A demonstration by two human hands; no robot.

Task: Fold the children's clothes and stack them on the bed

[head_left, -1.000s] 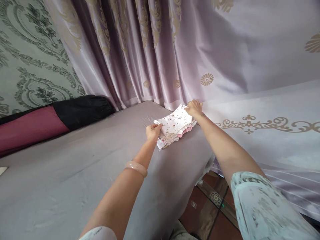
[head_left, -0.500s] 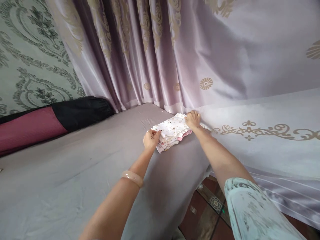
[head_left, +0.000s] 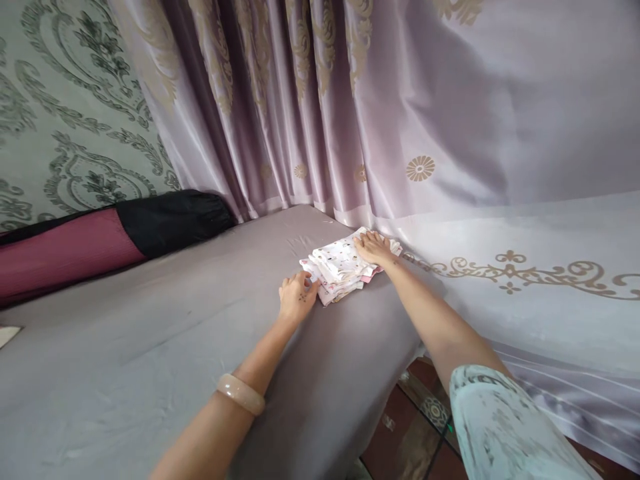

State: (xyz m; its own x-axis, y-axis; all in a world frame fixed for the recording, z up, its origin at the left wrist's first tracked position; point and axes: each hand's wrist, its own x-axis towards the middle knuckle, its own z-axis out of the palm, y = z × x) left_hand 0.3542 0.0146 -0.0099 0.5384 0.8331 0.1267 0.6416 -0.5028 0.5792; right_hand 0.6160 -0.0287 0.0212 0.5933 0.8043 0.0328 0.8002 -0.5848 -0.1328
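Cloth stack (head_left: 340,265) beneath right grip (head_left: 373,248)

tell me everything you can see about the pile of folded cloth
The pile of folded cloth is mostly white with small prints and pink at some edges. It looks like soft fabric, in several uneven layers, and lies on the grey sheet near the curtain. The right hand rests on its top; the left hand is at its left edge, perhaps touching.
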